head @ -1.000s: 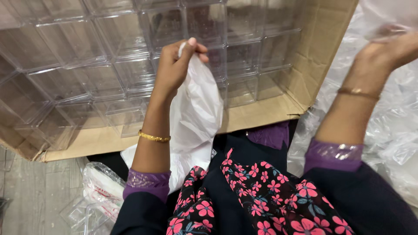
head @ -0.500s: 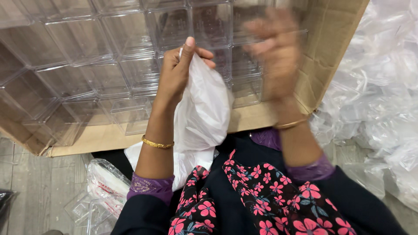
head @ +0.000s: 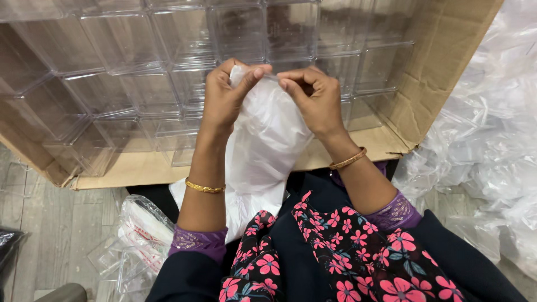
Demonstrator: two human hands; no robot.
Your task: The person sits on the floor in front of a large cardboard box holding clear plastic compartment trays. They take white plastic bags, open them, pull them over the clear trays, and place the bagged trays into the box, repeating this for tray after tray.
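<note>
I see my left hand (head: 224, 98) and right hand (head: 313, 98), fingers pinched shut on the white plastic bag (head: 263, 151); I'd rub the top edge apart gently, keeping both grips close

hands: 2, left (head: 224, 95) and right (head: 313, 98) | white plastic bag (head: 265, 145): 1 | gold bangles (head: 205, 187): 2 | cardboard box (head: 447, 50): 1 | clear plastic boxes (head: 117, 95): many, not countable

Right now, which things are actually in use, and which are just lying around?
In use:
left hand
right hand
white plastic bag, pinched at its top by both hands

Lying about:
cardboard box of clear plastic containers
heap of clear bags
bagged pack on the floor
</note>
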